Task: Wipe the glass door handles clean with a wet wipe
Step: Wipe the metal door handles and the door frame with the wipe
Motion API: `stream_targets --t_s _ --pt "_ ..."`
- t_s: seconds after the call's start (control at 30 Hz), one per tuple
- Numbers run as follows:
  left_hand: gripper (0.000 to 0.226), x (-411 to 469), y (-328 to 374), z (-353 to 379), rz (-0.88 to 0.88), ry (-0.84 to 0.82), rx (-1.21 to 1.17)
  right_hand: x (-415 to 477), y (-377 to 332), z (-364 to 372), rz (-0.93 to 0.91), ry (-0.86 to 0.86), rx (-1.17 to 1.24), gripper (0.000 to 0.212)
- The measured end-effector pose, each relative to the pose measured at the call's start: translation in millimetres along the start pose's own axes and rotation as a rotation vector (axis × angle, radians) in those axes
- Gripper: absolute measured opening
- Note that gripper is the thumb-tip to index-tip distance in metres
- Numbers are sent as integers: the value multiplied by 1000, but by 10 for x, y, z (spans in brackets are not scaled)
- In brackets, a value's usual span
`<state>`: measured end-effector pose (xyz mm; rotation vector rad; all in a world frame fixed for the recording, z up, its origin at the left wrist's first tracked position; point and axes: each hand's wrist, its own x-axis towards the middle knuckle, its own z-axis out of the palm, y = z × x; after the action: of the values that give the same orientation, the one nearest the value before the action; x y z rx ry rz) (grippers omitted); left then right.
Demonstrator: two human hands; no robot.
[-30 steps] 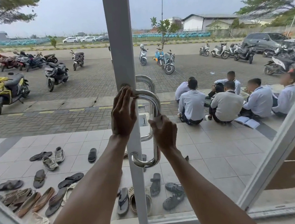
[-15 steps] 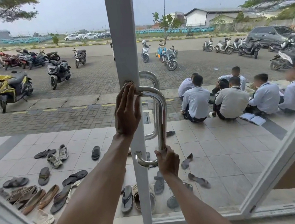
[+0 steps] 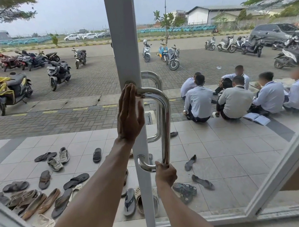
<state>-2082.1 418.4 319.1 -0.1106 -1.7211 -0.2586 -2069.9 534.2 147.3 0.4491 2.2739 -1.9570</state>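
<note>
My left hand [image 3: 130, 113] lies flat on the white door frame [image 3: 123, 43], with the fingers straight and the fingertips just at the upper mount of the inner handle [image 3: 165, 130]. It holds nothing and only steadies the door. My right hand [image 3: 166, 173] is curled round the lower bend of this handle, where the upright bar turns toward the frame. The wet wipe I cannot see. I think it is folded under the fingers of the right hand, between palm and steel, but this is not shown.

The step in hand is, as I judge, the wiping of this lower bend. To do it well I should wrap the wipe fully round the tube and turn my wrist a little, so that the side facing the glass is also rubbed. The short piece from the bend to the lower mount is tight, so there I should use the fingertips and not the whole palm. The left hand should press firmly on the frame, because the door may swing when I pull on the handle.

The outer handle [image 3: 154, 104] shows through the glass on the other side. It belongs to the task too, but whether it is already clean I cannot tell. Polished steel shows streaks easily, so long strokes in one direction will serve better than short rubbing.
</note>
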Motion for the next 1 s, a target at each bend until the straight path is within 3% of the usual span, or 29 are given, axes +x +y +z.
stream_targets --t_s 0.23,0.47,0.57,0.63,0.7,0.77,0.83,0.9,1.0 --pt "68 -138 -114 -20 -20 -97 -30 -85 -48 214 411 -4 254 44" --pt "77 -310 -247 -116 -95 -262 -26 -88 -118 432 552 -196 169 50" --pt "71 -402 -300 -148 -99 -351 6 -152 -137 505 596 -464 393 13" --pt "70 -451 -316 -142 -104 -389 24 -232 -207 543 650 -569 470 4" --pt "69 -479 -314 -131 -120 -415 46 -304 -307 596 464 -503 302 15" --pt "68 -477 -283 -130 -130 -431 70 -340 -397 606 -35 -252 -6 13" --pt "70 -461 -242 -129 -148 -450 82 -365 -399 542 -565 -141 -303 20" --pt "72 -462 -206 -135 -174 -461 90 -315 -306 511 -870 -224 -566 36" --pt "73 -460 -177 -142 -182 -465 89 -187 -60 465 -952 -529 -885 41"
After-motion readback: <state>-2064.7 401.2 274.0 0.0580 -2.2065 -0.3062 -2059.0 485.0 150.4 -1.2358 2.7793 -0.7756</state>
